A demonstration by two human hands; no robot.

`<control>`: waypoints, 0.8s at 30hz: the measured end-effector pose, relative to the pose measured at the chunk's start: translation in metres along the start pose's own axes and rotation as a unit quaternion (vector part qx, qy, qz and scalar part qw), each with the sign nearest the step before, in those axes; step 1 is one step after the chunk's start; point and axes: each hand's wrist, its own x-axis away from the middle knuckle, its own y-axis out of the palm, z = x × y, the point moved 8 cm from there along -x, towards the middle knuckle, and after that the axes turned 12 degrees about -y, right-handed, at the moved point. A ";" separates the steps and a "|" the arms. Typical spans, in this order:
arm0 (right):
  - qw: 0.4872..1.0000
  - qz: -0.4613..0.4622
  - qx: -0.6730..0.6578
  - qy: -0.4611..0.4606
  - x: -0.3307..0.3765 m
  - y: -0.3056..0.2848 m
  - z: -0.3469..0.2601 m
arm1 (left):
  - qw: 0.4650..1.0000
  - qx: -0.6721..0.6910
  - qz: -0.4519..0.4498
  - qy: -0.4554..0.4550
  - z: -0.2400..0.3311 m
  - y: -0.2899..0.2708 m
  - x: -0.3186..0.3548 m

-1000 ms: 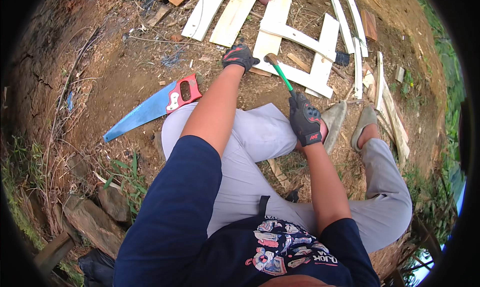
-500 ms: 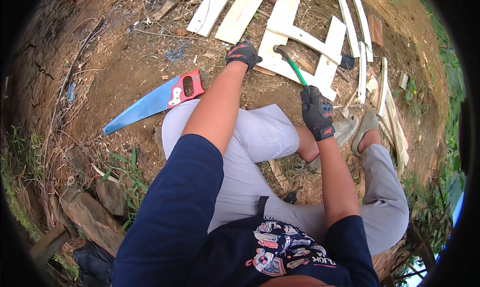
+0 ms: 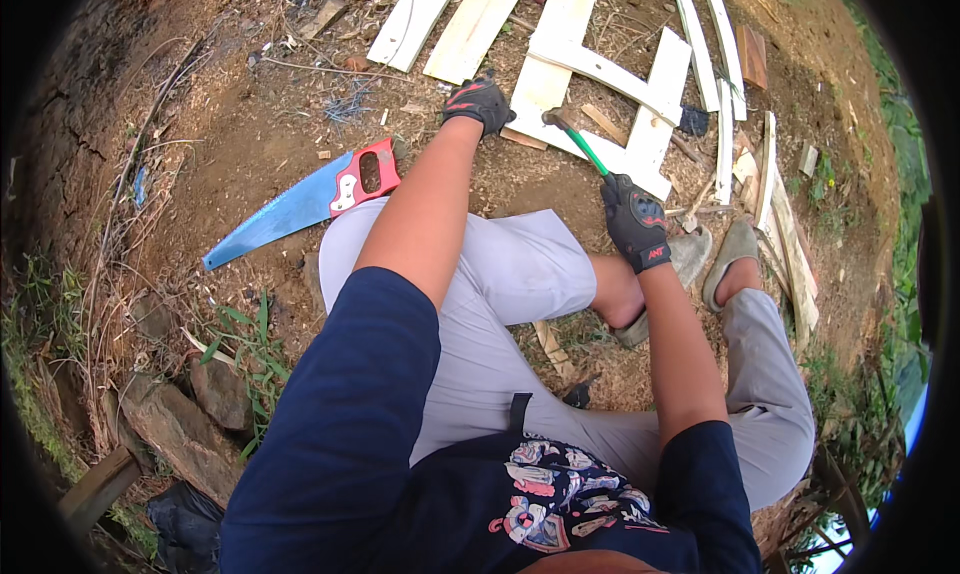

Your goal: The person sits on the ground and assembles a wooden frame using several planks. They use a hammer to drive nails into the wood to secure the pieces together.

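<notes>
Right hand (image 3: 635, 220) grips a green-handled hammer (image 3: 583, 144) near pale boards (image 3: 541, 74).

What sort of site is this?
Probably an improvised outdoor woodworking spot: pale boards and a handsaw lie on bare dirt, with green plants along the edge.

Beside my red-handled, blue-bladed saw (image 3: 303, 201), my trousers (image 3: 525, 269) show pale grey; right of it, my gloves (image 3: 476, 104) are black with red streaks, my hammer (image 3: 583, 147) green-handled, the boards (image 3: 665, 84) pale cream.
</notes>
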 end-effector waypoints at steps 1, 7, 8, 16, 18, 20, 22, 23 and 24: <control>1.000 -0.022 0.017 0.007 0.003 0.011 0.008 | 1.000 0.010 -0.014 0.001 0.010 -0.005 0.009; 0.999 0.022 -0.033 0.030 -0.008 -0.034 -0.012 | 1.000 0.004 -0.025 -0.016 0.003 -0.015 0.020; 0.997 0.052 -0.052 0.018 -0.009 -0.040 -0.016 | 1.000 0.001 -0.013 -0.012 0.002 -0.013 0.019; 0.997 0.022 0.050 -0.057 -0.010 -0.024 -0.023 | 1.000 -0.025 -0.003 -0.015 0.001 -0.009 0.017; 0.999 0.039 0.010 -0.017 -0.009 -0.036 -0.023 | 1.000 -0.001 -0.024 -0.013 0.012 -0.014 0.032; 0.996 0.069 0.028 -0.039 -0.005 -0.024 -0.024 | 1.000 0.005 -0.012 -0.016 0.012 -0.018 0.026; 0.998 0.041 0.036 -0.010 -0.007 -0.010 -0.015 | 1.000 0.010 0.001 -0.027 0.004 -0.009 0.016; 0.999 -0.002 0.035 0.034 -0.009 -0.003 -0.009 | 1.000 0.002 0.010 -0.025 0.001 -0.004 0.013; 0.995 -0.045 0.034 0.078 -0.009 0.004 -0.004 | 1.000 -0.006 0.020 -0.023 -0.003 0.000 0.010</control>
